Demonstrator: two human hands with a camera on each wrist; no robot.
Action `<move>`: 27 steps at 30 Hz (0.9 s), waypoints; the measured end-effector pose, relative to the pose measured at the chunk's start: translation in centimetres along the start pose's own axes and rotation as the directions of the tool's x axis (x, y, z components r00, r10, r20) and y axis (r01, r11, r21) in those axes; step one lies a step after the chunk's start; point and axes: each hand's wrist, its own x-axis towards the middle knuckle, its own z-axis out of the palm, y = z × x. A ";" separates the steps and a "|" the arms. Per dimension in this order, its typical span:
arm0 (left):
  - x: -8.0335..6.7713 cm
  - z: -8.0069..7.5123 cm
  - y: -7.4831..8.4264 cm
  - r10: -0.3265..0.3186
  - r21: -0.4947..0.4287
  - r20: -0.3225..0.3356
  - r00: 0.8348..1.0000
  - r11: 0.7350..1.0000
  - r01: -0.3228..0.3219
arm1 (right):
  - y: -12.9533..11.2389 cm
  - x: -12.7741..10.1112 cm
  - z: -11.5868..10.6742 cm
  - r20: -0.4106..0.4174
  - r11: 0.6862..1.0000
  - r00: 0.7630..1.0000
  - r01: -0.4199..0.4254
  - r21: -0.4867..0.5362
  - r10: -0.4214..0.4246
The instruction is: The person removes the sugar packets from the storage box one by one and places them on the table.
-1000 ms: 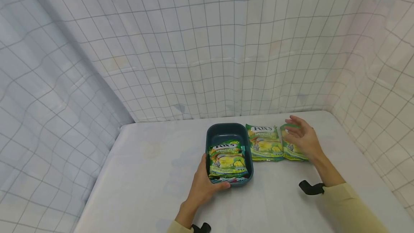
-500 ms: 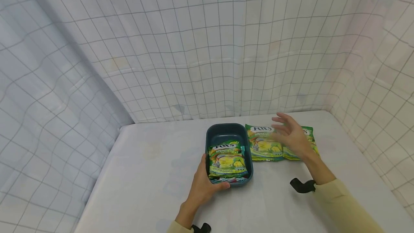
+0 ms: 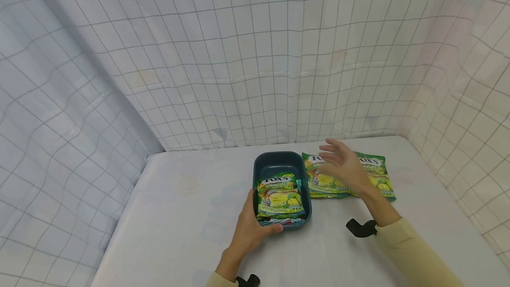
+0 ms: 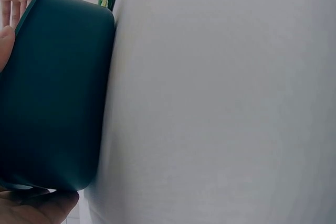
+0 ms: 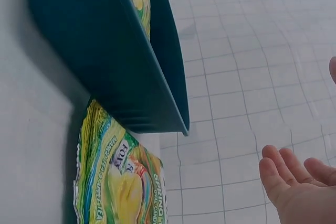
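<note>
A dark teal plastic bin (image 3: 277, 166) stands on the white table. My left hand (image 3: 246, 230) grips its near left corner, thumb along the near side and fingers along the left wall. The left wrist view has the bin's outer wall (image 4: 58, 93) between thumb and fingers. Inside lies a green-yellow Fox's candy bag (image 3: 280, 200), with other packets showing beneath. Right of the bin, two more Fox's bags lie side by side, a left bag (image 3: 324, 185) and a right bag (image 3: 380, 176). My right hand (image 3: 343, 165) hovers over the left bag, fingers spread, holding nothing.
Grid-patterned white curtains (image 3: 271, 79) hang behind the table and along both sides. White cloth (image 3: 175, 216) covers the tabletop. Each wrist wears a black strap mount, as on the right arm (image 3: 361, 228).
My right hand has moved left, from above the right candy bag to above the left one, uncovering the right bag. The left hand and bin stay put.
</note>
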 end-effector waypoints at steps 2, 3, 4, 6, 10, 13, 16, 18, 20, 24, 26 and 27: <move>0.0 0.0 0.0 -0.004 0.001 -0.001 1.000 1.000 0.004 | -0.1 0.2 0.5 0.012 1.000 1.000 0.003 0.028 -0.003; 0.0 0.0 0.0 -0.003 0.000 -0.001 1.000 1.000 0.003 | -0.2 0.3 0.8 0.014 1.000 1.000 0.001 0.029 -0.002; 0.0 -0.1 0.0 -0.008 -0.001 0.000 1.000 1.000 0.008 | -0.3 0.4 1.1 0.018 0.999 1.000 0.000 0.036 -0.001; 0.0 -0.1 0.1 -0.010 0.002 0.001 1.000 1.000 0.010 | -0.4 0.6 1.6 0.024 0.999 1.000 -0.005 0.033 0.004; 0.0 0.0 0.0 -0.007 -0.006 0.007 1.000 1.000 0.007 | -0.5 0.7 2.5 0.033 1.000 0.999 -0.004 0.027 0.003; 0.1 0.0 0.0 0.004 -0.020 0.012 1.000 1.000 -0.003 | -0.5 0.7 3.0 0.041 1.000 0.999 0.003 0.027 -0.005; 0.1 0.0 -0.1 0.017 -0.031 0.014 1.000 0.999 -0.017 | -0.4 0.7 3.5 0.049 1.000 0.999 0.007 0.014 -0.008; 0.1 -0.1 -0.1 0.028 -0.030 0.012 1.000 0.999 -0.028 | -0.3 0.7 3.8 0.055 1.000 0.999 0.001 0.015 -0.002; 0.2 -0.1 0.0 0.031 -0.030 0.012 0.999 0.999 -0.031 | -0.3 0.7 4.2 0.060 1.000 0.998 -0.010 0.023 0.008; 0.2 -0.1 0.0 0.020 -0.028 0.014 1.000 0.999 -0.020 | -0.5 0.5 4.9 0.068 0.998 0.997 -0.040 0.042 0.037; 0.1 -0.1 0.0 0.008 -0.023 0.014 1.000 1.000 -0.008 | -0.4 0.5 5.2 0.070 0.997 0.996 -0.059 0.043 0.056; 0.1 -0.1 0.0 0.006 -0.021 0.013 1.000 1.000 -0.005 | -0.4 0.5 5.4 0.070 0.997 0.995 -0.070 0.043 0.066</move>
